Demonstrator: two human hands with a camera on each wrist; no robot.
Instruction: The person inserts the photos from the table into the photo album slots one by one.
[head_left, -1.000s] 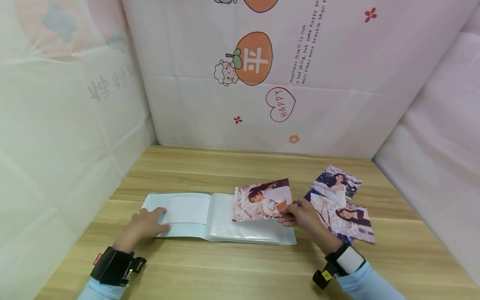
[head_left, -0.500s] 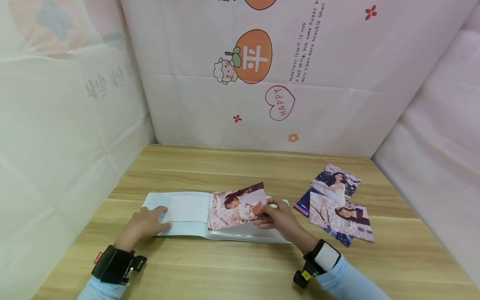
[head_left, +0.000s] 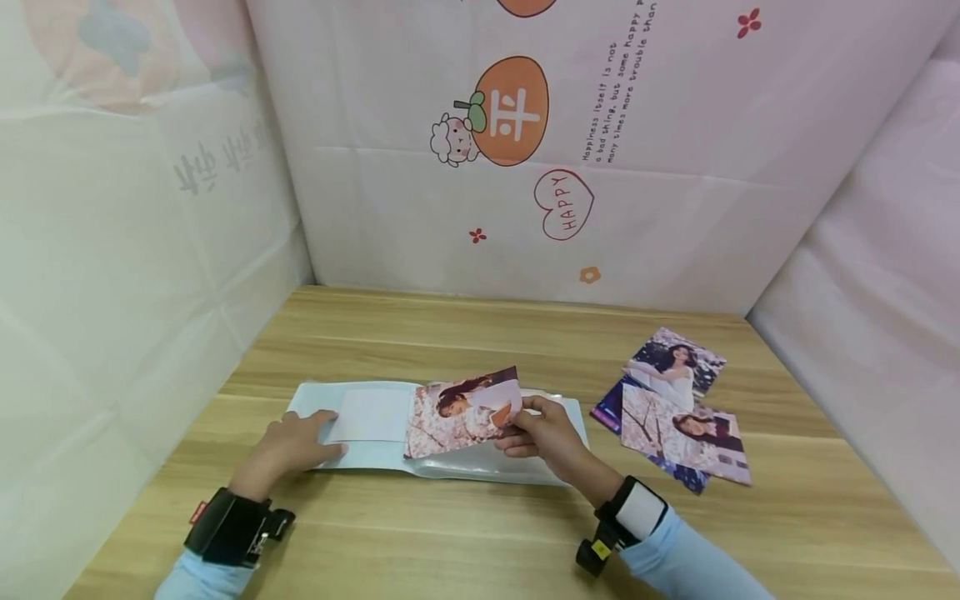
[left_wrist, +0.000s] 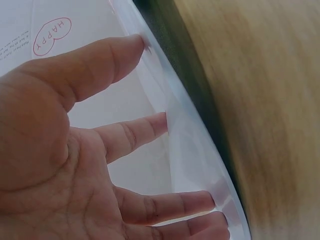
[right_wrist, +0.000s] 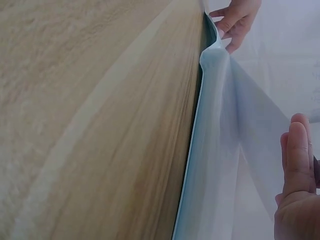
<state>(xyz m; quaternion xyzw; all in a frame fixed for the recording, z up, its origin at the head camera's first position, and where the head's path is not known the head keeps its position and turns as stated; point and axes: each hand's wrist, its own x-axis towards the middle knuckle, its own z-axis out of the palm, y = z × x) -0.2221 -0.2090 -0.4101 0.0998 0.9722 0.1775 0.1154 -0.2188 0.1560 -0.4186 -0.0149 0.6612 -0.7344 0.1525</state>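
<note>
Head view: photo (head_left: 463,411) over open album (head_left: 442,454).

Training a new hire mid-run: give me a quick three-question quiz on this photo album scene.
1. True or false: the left hand rests flat on the open album.
2. What does the right hand pinch? A) a pen B) a photo C) a coin
3. Where do the loose photos lie relative to the album?

Key: 1. True. 2. B. 3. On the table, to the album's right.
</note>
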